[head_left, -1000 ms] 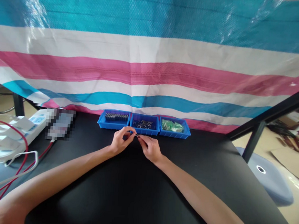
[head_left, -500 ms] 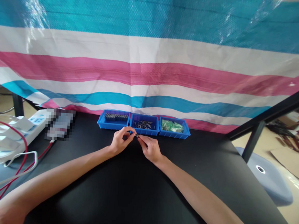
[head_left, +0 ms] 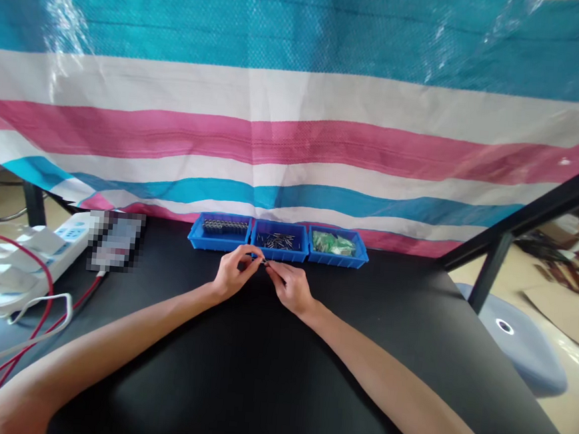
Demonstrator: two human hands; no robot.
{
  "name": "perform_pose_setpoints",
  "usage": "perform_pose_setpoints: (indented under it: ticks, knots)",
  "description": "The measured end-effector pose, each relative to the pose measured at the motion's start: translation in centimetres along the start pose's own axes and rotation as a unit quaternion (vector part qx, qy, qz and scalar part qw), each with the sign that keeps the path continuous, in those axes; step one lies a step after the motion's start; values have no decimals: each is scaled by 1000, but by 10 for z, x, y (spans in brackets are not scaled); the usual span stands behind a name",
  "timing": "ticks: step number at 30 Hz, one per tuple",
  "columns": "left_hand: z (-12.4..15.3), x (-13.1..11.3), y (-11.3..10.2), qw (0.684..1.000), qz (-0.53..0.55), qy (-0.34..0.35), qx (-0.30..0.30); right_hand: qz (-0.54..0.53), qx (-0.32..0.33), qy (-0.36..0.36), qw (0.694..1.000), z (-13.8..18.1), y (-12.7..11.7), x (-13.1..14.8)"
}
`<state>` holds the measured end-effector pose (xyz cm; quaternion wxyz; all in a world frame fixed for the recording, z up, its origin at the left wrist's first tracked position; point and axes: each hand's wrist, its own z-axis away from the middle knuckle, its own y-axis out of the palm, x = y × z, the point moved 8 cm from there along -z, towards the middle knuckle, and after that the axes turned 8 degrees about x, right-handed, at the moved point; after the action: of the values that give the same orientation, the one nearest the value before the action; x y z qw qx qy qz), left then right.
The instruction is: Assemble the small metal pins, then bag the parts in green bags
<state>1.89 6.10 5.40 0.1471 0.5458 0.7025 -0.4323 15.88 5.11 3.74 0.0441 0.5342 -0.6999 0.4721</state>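
Note:
Over the black table, just in front of the middle blue bin (head_left: 286,255), my left hand (head_left: 234,270) and my right hand (head_left: 291,287) meet fingertip to fingertip. Both are pinched around a small dark metallic piece (head_left: 264,262), too tiny to name and mostly covered by the fingers. Thin dark metal pins (head_left: 278,241) lie loose in that middle bin. The left blue bin (head_left: 217,243) has small metal cylindrical parts (head_left: 225,227) lined up in rows along its back. In the right blue bin (head_left: 339,260) are green and clear plastic packets (head_left: 333,244).
A white power strip (head_left: 61,252) with plugs and red and white cables stands at the left, beside a pixelated device (head_left: 117,240). A striped plastic sheet (head_left: 295,144) hangs behind the bins. Black frame bars (head_left: 490,273) and a grey stool (head_left: 520,345) are at the right.

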Motion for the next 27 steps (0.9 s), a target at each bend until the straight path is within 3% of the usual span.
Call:
perform_pose_setpoints:
  ticks: [27]
  knots:
    - [1, 3, 0, 1000, 1, -3, -6, 2, 3, 9, 1000, 1, 3, -4]
